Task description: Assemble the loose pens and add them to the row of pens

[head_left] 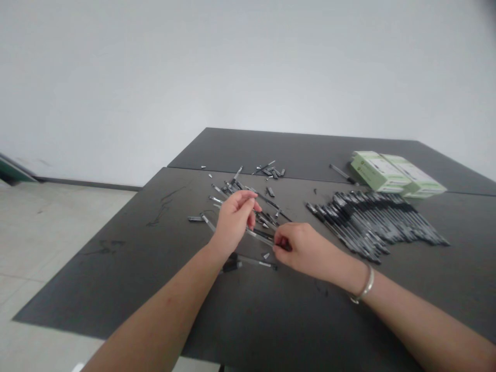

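My right hand [300, 251] is closed low over the table, its thumb and fingers around the end of a clear pen barrel [260, 237]. The barrel runs leftward to beneath my left hand [235, 217]. Thumb and fingertips of that left hand are pinched together above the loose pen parts; whatever they hold, if anything, is too small to make out. Around both hands lie clear barrels, black caps and small silvery tips. Nearer to me is another clear pen [253, 262], with a dark cap [231, 266] by its left end.
A wide row of black-and-clear pens [382, 219] lies to the right. Behind it stand two light green boxes [382, 173], with a single pen [343, 174] beside them. Black caps [273, 172] are heaped farther back. The dark table [155, 274] has a seam and ink-like smears.
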Tool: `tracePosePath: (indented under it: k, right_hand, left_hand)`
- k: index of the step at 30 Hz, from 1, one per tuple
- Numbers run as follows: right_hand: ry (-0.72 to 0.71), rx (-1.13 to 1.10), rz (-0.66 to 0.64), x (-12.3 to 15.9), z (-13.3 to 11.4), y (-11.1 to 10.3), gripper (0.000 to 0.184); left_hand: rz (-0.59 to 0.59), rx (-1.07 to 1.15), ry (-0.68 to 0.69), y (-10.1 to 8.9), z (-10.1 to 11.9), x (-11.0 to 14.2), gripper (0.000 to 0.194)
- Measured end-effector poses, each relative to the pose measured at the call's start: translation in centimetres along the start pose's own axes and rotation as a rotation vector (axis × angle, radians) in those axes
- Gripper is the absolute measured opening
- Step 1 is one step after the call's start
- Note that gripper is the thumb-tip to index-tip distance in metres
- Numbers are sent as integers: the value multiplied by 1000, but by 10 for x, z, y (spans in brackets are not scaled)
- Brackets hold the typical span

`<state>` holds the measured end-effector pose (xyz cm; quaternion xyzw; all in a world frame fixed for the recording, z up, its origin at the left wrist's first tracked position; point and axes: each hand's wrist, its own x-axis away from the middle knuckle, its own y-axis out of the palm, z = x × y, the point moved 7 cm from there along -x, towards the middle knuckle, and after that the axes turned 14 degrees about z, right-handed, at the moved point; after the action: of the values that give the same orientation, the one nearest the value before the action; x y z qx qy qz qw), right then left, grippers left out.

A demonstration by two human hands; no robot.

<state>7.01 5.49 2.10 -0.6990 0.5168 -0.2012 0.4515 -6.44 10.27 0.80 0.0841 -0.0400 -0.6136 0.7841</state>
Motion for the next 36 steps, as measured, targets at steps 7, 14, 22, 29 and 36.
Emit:
tracePosePath:
  k: [7, 14, 22, 29, 36]
  right_hand:
    - [220, -192, 70, -9, 17, -16, 11]
    - [234, -503, 178, -11, 18, -14, 17]
    - [107, -308, 214, -10, 22, -13, 20]
    - [-4, -6, 129, -6, 14, -5, 14]
    - [-32, 119, 60, -4, 15, 8, 12]
  left_hand:
    - [249, 78, 200, -23, 17, -7, 10]
    - [-162, 39, -149, 15, -11, 11, 28]
    - [-32, 162, -100, 3, -2, 2, 25]
    - [2, 186, -134, 2, -2, 2, 24]
    - [-2, 174, -143, 2, -2, 2, 25]
